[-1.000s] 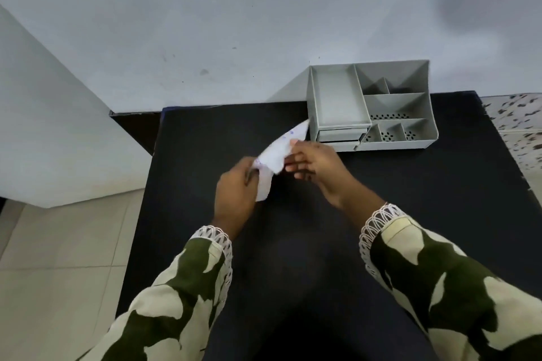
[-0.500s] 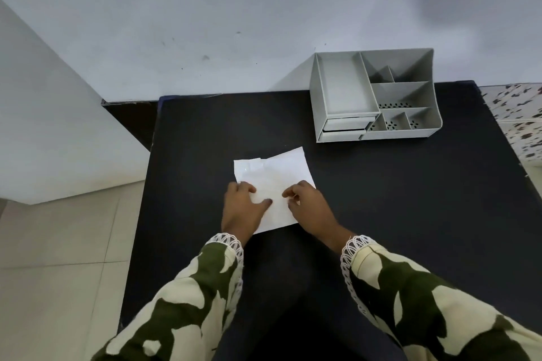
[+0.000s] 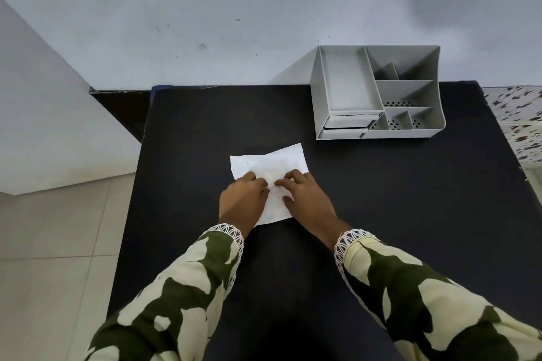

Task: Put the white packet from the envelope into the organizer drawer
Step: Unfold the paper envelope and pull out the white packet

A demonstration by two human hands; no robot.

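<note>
A white envelope [image 3: 271, 165] lies flat on the black table [image 3: 381, 199], near its middle. My left hand [image 3: 242, 204] rests on its left part and my right hand [image 3: 308, 201] on its right part, fingertips of both pressing the paper close together. The white packet is not visible apart from the envelope. The grey organizer [image 3: 378, 91] stands at the table's back right against the wall, with two small drawers [image 3: 346, 126] at its front left, both slightly pulled out.
A pale wall runs behind the table. Tiled floor lies to the left, below the table's left edge. A speckled surface [image 3: 522, 120] adjoins the table on the right.
One second ago both hands held the envelope up in the air near the organizer. It now lies flat on the table, and both hands have closed in on its middle.
</note>
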